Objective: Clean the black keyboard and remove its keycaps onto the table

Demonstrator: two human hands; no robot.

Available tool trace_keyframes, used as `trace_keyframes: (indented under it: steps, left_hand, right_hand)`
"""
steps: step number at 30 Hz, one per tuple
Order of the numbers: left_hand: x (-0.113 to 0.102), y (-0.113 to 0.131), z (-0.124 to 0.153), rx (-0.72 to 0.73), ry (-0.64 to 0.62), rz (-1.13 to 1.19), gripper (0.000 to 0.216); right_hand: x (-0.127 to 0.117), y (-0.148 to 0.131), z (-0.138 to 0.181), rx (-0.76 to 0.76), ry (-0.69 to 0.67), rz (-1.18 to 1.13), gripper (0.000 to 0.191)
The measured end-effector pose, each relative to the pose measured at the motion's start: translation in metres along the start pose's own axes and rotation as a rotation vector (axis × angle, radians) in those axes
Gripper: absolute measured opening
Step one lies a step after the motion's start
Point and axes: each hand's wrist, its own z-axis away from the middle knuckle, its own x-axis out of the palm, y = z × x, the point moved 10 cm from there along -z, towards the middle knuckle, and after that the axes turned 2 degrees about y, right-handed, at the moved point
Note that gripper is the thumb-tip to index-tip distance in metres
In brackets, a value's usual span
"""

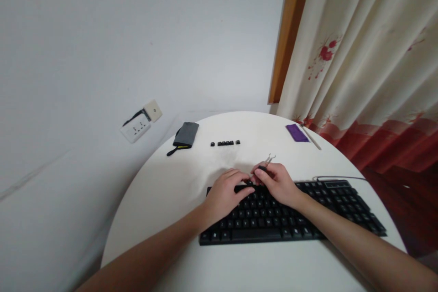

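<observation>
A black computer keyboard (256, 235) lies across the front of the white round table. Over its top row, my left hand (224, 194) pinches a small black keycap (249, 183) between thumb and fingers. Close beside it, my right hand (278, 185) is closed around a keycap puller (269, 159), whose thin wire ends point away from me. The fingertips of both hands nearly meet, and which of them touch the keycap I cannot fully tell. Farther back, several loose black keycaps (226, 143) stand in a row on the table.
A grey cloth (186, 133) with a black loop lies at the table's back left. At the back right are a purple cloth (297, 132) and a thin pale stick (312, 138). The keyboard's cable (342, 177) runs off to the right. Wall and curtain (328, 77) border the table.
</observation>
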Motion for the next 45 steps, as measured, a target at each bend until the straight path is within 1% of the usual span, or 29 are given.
trace_keyframes:
  steps: [2,4,6,8,11,14,17,21,24,27,29,30,32,35,38,41,43,45]
  left_hand:
    - [-0.003,-0.001,0.0,-0.001,0.033,0.028,0.012]
    - [-0.006,-0.002,-0.001,0.006,0.067,0.047,0.014]
    - [-0.009,-0.002,-0.001,0.019,0.102,0.055,0.017]
    - [-0.012,-0.001,0.0,0.034,0.127,0.05,0.019]
    - [-0.014,0.003,0.001,0.057,0.138,0.035,0.021]
    - [-0.015,0.006,0.002,0.063,0.147,0.024,0.024]
    - [-0.014,0.011,0.003,0.089,0.129,0.012,0.023]
    - [-0.012,0.016,0.003,0.151,0.107,0.003,0.022]
    - [-0.012,0.018,0.005,0.176,0.111,-0.007,0.02]
    - [-0.012,0.021,0.006,0.202,0.106,-0.006,0.016]
    - [-0.012,0.023,0.006,0.221,0.099,0.006,0.014]
    - [-0.013,0.023,0.006,0.222,0.104,0.018,0.013]
    - [-0.017,0.019,0.005,0.196,0.137,0.05,0.01]
    - [-0.023,0.009,0.003,0.114,0.198,0.075,0.014]
    - [-0.025,0.0,0.003,0.053,0.236,0.07,0.021]
    - [-0.026,-0.002,0.003,0.048,0.247,0.071,0.02]
    - [-0.025,-0.003,0.004,0.048,0.252,0.077,0.02]
    - [-0.026,-0.004,0.004,0.043,0.267,0.086,0.019]
  right_hand:
    - [0.001,-0.009,0.001,-0.065,0.0,0.071,0.032]
    - [-0.002,-0.015,0.001,-0.103,0.031,0.142,0.031]
    - [-0.005,-0.014,0.0,-0.097,0.068,0.185,0.031]
    - [-0.007,-0.009,-0.001,-0.058,0.092,0.196,0.033]
    - [-0.006,0.002,-0.001,0.019,0.098,0.153,0.035]
    - [0.001,0.013,-0.002,0.104,0.057,0.034,0.036]
    - [0.003,0.017,-0.002,0.152,0.056,-0.039,0.036]
    - [0.0,0.011,0.0,0.13,0.102,-0.02,0.035]
    - [0.0,0.01,0.001,0.114,0.101,-0.006,0.033]
    - [0.001,0.021,-0.002,0.184,0.092,-0.059,0.036]
    - [-0.005,0.029,-0.004,0.232,0.132,-0.078,0.038]
    - [-0.009,0.028,-0.006,0.221,0.162,-0.057,0.038]
    - [-0.018,0.017,-0.008,0.126,0.196,0.024,0.034]
    - [-0.018,-0.007,-0.007,-0.042,0.145,0.116,0.025]
    - [-0.01,-0.024,-0.003,-0.135,0.052,0.206,0.019]
    - [0.0,-0.031,-0.001,-0.173,-0.055,0.286,0.012]
    - [0.006,-0.031,0.0,-0.174,-0.12,0.29,0.01]
    - [0.009,-0.03,0.001,-0.168,-0.167,0.274,0.011]
